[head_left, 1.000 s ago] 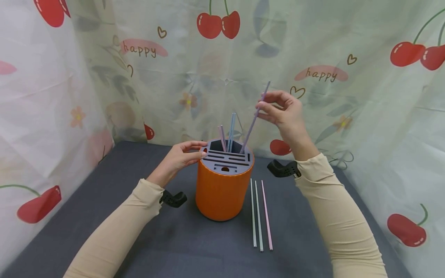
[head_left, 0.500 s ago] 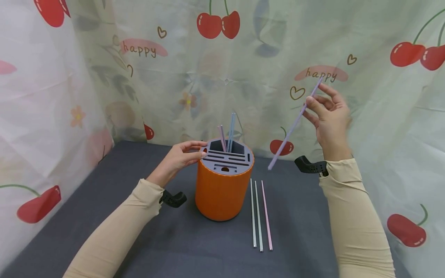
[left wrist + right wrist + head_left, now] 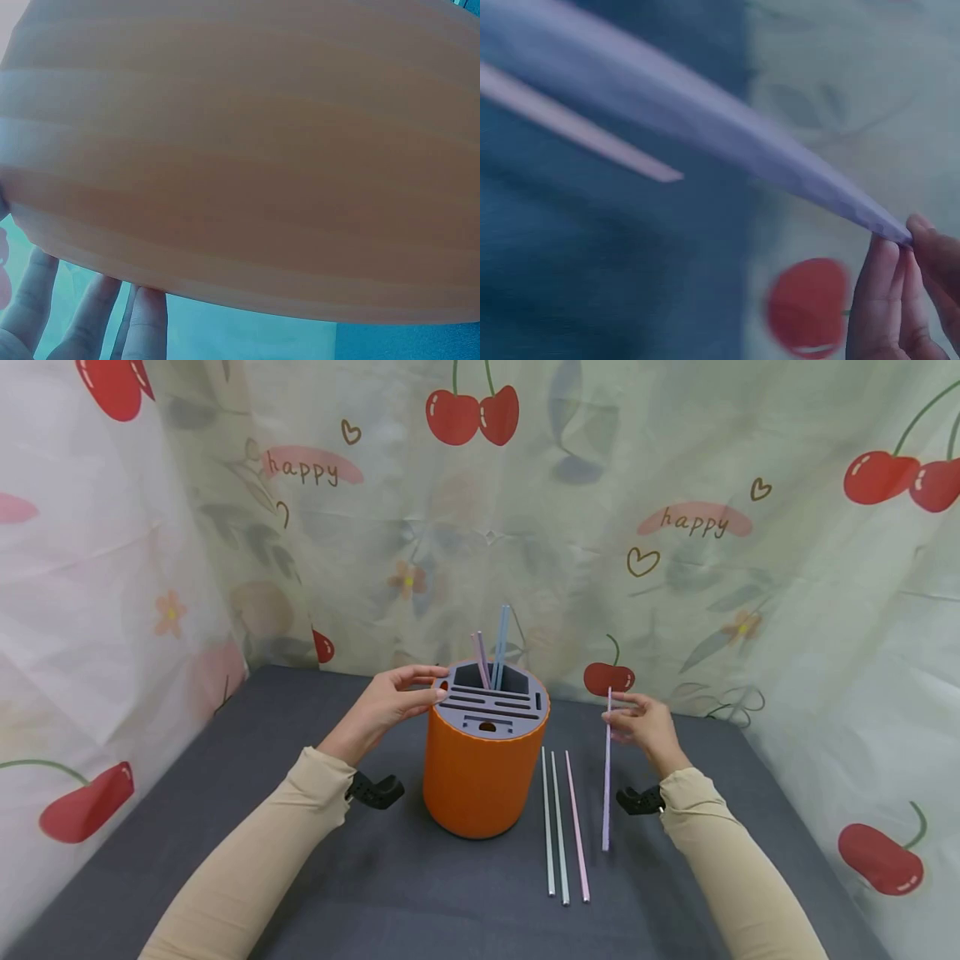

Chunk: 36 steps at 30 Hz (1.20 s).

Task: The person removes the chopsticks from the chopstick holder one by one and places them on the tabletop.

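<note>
My left hand (image 3: pixel 386 706) grips the rim of an orange utensil holder (image 3: pixel 480 777) from its left. In the left wrist view several fingertips meet the holder's wall (image 3: pixel 247 172). Between thumb and fingers, my right hand (image 3: pixel 648 731) pinches a purple chopstick (image 3: pixel 607 768) near its far end; the rest points toward me over the table. Blue chopsticks (image 3: pixel 502 639) and a pink and purple pair (image 3: pixel 480 652) stand in the holder's back opening, their lower ends hidden. Two pale green chopsticks (image 3: pixel 560 827) and a pink chopstick (image 3: pixel 577 827) lie right of the holder.
The holder's grey lid (image 3: pixel 491 710) has several narrow slots in front of the back opening. A dark table (image 3: pixel 337 885) carries everything. Behind and at both sides hangs a cherry-printed curtain (image 3: pixel 480 560).
My right hand lifts the purple chopstick out of the holder, carries it right, then lowers it to the right of the lying chopsticks. The left hand stays on the holder.
</note>
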{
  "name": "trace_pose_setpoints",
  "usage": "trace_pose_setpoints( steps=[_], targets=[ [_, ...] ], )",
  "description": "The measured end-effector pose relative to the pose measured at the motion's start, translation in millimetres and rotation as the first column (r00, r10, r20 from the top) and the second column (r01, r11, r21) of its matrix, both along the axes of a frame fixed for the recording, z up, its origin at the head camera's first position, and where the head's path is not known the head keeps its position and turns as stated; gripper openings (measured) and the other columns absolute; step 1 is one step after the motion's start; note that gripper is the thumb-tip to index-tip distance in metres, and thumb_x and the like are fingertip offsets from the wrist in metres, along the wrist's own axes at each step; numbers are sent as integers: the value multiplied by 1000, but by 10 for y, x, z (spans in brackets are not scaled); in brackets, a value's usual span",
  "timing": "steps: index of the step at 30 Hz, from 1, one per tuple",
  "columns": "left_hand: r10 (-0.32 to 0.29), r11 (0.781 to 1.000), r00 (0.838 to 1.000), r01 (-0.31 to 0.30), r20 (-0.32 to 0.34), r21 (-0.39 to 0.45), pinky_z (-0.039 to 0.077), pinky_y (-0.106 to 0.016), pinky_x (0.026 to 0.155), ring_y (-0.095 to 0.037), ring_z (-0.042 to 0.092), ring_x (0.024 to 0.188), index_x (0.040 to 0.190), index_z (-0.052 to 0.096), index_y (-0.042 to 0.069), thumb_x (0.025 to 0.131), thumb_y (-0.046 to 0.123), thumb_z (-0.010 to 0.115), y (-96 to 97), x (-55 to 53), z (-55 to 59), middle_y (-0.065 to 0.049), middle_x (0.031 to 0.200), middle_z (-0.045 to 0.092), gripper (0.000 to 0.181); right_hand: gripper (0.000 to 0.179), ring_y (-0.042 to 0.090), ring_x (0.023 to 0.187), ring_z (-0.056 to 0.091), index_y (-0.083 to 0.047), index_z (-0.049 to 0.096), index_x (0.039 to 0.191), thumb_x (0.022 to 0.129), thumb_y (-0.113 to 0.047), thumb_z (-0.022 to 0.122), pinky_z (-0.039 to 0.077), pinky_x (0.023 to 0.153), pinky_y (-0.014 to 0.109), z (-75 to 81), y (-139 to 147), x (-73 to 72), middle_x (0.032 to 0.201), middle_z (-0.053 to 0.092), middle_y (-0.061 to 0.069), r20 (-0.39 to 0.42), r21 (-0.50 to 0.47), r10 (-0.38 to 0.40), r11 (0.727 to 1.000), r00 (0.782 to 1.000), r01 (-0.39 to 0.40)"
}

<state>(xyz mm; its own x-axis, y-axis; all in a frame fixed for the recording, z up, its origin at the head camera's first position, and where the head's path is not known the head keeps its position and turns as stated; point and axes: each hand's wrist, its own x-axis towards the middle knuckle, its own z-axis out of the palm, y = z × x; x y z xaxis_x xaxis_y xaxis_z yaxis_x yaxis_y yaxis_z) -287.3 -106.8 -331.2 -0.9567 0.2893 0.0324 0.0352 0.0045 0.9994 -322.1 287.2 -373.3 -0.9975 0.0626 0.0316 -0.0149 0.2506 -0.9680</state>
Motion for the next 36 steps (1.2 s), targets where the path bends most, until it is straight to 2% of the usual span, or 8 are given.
trace_pose_setpoints(
  steps=[1,2,7,9,16,22,29,36],
  targets=[
    [0,1000,1000,0,0,1,43,-35,96,-22,50,115,121,60,15,77,29,76,2,0,0,-5,128,46,49,49,12,74,66,1,52,127,82,-4,69,56,69,36,-171,68,-52,82,68,2,14,-6,31,1000,999,-31],
    [-1,1000,1000,1,0,1,43,-35,97,-22,49,116,121,60,15,77,29,76,3,-1,-1,-5,128,46,49,49,15,78,67,1,52,127,82,-4,69,56,70,37,-249,70,-46,84,68,4,42,20,27,999,999,-28],
    [-3,1000,1000,3,-1,2,43,-35,96,-21,49,117,122,60,15,77,29,75,5,-8,-6,-5,130,45,50,45,22,80,67,2,55,124,80,0,69,56,63,33,-542,67,-9,87,69,12,135,128,-3,992,991,-15],
    [-1,1000,1000,1,0,1,43,-35,96,-21,49,117,122,60,15,77,29,76,5,-9,-7,-5,130,44,49,47,20,76,66,5,53,125,81,1,68,56,62,33,-545,7,60,85,68,12,179,189,-42,982,983,8],
    [1,1000,1000,-1,2,3,43,-35,97,-21,49,116,122,60,15,77,29,76,5,-7,-1,-5,130,44,50,47,15,68,63,3,56,121,77,1,72,56,59,33,-772,17,61,82,65,10,253,217,-73,976,965,17],
    [4,1000,1000,-4,5,-5,43,-35,97,-21,50,116,122,60,15,78,28,75,4,-6,-5,-5,129,46,49,46,15,69,63,1,57,120,76,-1,73,56,59,33,-858,6,38,90,65,15,282,265,-112,964,953,35],
    [7,1000,1000,-7,6,-4,43,-35,97,-21,49,116,122,60,15,77,28,76,6,-13,-2,-4,130,45,49,45,14,62,61,-1,59,114,73,-4,77,56,57,31,-871,-30,31,96,56,18,286,312,-129,949,949,34],
    [11,1000,1000,-11,6,-10,43,-35,97,-20,49,116,121,60,16,77,28,76,7,-6,2,-4,129,45,48,46,13,61,61,0,59,114,72,-4,78,55,55,30,-852,-47,32,86,62,15,285,340,-128,940,950,25]
  ],
)
